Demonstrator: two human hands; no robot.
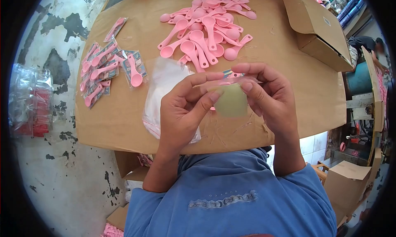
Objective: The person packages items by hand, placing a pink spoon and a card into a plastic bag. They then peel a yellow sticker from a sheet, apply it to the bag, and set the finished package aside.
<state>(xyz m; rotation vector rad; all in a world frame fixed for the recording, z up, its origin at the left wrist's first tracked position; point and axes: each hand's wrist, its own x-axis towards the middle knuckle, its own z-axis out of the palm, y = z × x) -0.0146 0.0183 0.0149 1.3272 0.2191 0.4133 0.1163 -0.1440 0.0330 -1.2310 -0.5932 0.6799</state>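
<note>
Between my two hands is a small clear plastic packet (231,100) with a pale green back towards me. A bit of pink and a printed edge show at its top, and pink also shows at its lower left. My left hand (187,99) pinches its left upper edge with thumb and fingers. The right edge is pinched by my right hand (270,92). Beneath my left forearm lies a stack of clear plastic bags (163,82). Beyond my hands is a heap of loose pink measuring spoons (206,26).
Bagged pink spoons with printed cards (101,66) lie at the table's left. An open cardboard box (317,31) stands at the right. The brown-covered table (123,130) ends near my waist. Another person (367,45) is at the far right. Plastic packs (31,101) hang left.
</note>
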